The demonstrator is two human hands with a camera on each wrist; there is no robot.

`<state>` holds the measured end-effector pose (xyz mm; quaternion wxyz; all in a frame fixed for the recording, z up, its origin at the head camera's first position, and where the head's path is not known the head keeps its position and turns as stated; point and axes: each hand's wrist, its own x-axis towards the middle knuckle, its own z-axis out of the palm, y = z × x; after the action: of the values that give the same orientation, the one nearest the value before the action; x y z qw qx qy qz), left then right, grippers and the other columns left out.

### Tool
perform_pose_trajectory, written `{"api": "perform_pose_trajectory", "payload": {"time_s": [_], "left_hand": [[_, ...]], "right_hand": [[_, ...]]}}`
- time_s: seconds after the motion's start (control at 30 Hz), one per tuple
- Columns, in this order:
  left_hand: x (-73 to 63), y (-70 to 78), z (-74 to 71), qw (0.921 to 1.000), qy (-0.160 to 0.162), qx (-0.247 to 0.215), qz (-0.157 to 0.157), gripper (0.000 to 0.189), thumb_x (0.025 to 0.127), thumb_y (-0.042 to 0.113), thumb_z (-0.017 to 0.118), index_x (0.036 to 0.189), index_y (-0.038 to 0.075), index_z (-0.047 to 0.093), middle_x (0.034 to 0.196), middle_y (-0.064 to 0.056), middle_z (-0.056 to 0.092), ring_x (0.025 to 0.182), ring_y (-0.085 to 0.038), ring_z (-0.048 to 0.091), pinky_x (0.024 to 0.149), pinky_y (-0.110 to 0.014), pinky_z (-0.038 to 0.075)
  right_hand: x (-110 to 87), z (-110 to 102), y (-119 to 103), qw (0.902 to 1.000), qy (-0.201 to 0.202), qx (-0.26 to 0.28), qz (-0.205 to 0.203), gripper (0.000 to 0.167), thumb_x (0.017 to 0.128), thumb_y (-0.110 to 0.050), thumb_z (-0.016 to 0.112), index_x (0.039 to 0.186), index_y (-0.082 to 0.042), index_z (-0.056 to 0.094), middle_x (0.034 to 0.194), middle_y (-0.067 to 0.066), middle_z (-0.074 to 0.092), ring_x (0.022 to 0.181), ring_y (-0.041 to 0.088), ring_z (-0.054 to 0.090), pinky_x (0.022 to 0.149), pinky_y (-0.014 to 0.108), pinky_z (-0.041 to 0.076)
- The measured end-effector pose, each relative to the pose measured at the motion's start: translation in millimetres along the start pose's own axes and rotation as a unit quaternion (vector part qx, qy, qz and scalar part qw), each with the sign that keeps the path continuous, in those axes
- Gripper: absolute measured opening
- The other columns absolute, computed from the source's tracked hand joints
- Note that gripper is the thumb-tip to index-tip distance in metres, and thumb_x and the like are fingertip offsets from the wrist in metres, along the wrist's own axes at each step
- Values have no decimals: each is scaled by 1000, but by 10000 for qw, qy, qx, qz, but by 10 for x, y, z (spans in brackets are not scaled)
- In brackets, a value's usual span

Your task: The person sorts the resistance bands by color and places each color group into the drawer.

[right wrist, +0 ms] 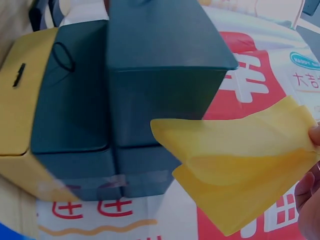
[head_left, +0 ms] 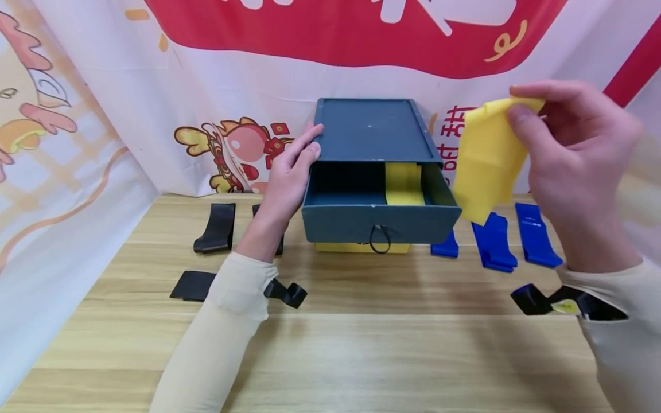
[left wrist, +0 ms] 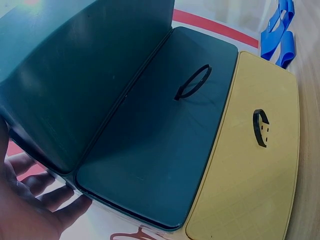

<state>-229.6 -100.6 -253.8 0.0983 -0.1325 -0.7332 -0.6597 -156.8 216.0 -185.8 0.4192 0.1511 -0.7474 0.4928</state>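
Between thumb and fingers, my right hand [head_left: 578, 143] pinches the top of a folded yellow resistance band [head_left: 490, 158], which hangs in the air right of the drawer box [head_left: 374, 129]. In the right wrist view this band [right wrist: 245, 165] spreads in loose layers. The box's dark teal top drawer [head_left: 351, 223] is pulled out, and another folded yellow band [head_left: 404, 183] lies in its right part. My left hand [head_left: 294, 166] rests along the box's left side with extended fingers. The left wrist view has its fingers [left wrist: 52, 197] beside the box edge.
Below the open drawer are a closed teal drawer [left wrist: 160, 135] and a closed yellow drawer [left wrist: 245, 150], each with a black loop pull. Black bands [head_left: 216, 226] lie left on the wooden table [head_left: 361, 355]; blue bands [head_left: 494, 241] lie right. A printed cloth [head_left: 248, 69] hangs behind.
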Motion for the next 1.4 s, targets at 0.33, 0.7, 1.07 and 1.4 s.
{"api": "perform_pose_trajectory", "payload": {"time_s": [0.33,0.7,1.07,1.4], "left_hand": [[-13,3,-5,10000,-7,29,-33,45,113,31,49,157,26,54,170,17,37,159,1,31,132,-32,30],[-17,-13,-22,10000,21,66,3,44,113,30,49,157,25,54,172,14,37,159,1,29,132,-31,29],[-14,-6,-44,10000,-2,65,-3,45,113,30,49,157,25,54,171,15,37,159,1,29,133,-30,28],[-9,-2,-19,9998,-39,154,-93,45,113,34,48,158,29,53,171,19,36,159,3,28,133,-32,28]], "right_hand": [[200,134,-137,9976,140,246,-633,24,104,-18,67,122,-6,77,127,8,75,106,22,71,103,27,59],[312,364,-272,9902,68,864,-1096,22,100,-15,73,116,-1,78,120,10,77,95,25,72,99,28,61],[155,714,-373,9832,-822,1049,-1244,23,100,-11,71,119,3,75,120,8,77,103,18,76,96,29,62],[3,775,-391,9786,-1462,890,-1138,25,101,-14,70,120,2,74,118,9,78,94,17,74,88,27,62]]}}
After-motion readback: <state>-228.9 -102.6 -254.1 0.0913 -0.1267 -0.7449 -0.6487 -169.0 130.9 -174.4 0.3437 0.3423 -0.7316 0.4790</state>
